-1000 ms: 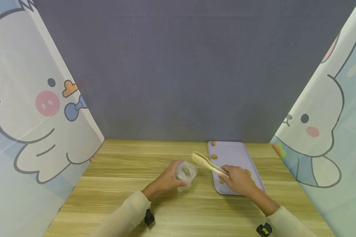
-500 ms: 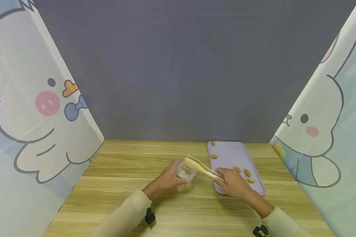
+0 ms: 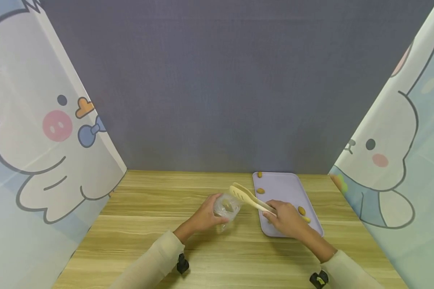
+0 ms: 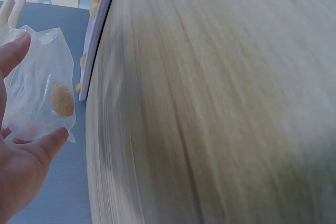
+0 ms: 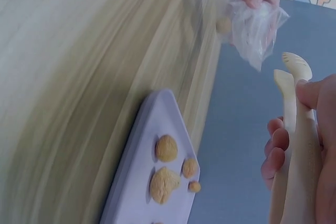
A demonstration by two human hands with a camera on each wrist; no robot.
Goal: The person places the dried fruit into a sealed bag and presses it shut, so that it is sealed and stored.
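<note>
My left hand (image 3: pixel 206 216) holds a clear plastic bag (image 3: pixel 225 207) by its side, thumb and fingers spread around its mouth above the table. In the left wrist view, a golden-brown lump (image 4: pixel 63 99) lies low inside the bag. My right hand (image 3: pixel 287 218) grips cream-coloured tongs (image 3: pixel 251 199), whose slotted head is just above and right of the bag's mouth. Nothing shows between the tong tips in the right wrist view, where they stand slightly apart. Beneath the right hand is a lavender tray (image 3: pixel 287 184); the hand hides part of it.
Several golden-brown lumps lie on the tray, among them one lump (image 3: pixel 261 191) near its left edge and another lump (image 3: pixel 301 210) right of the hand. The wooden table (image 3: pixel 148 216) meets a grey panel (image 3: pixel 217 100) behind; cartoon-printed sheets flank both sides.
The tongs moved left over the bag's mouth, then drew back slightly up and right. The right hand moved along with them. My left hand and the bag have stayed nearly in place.
</note>
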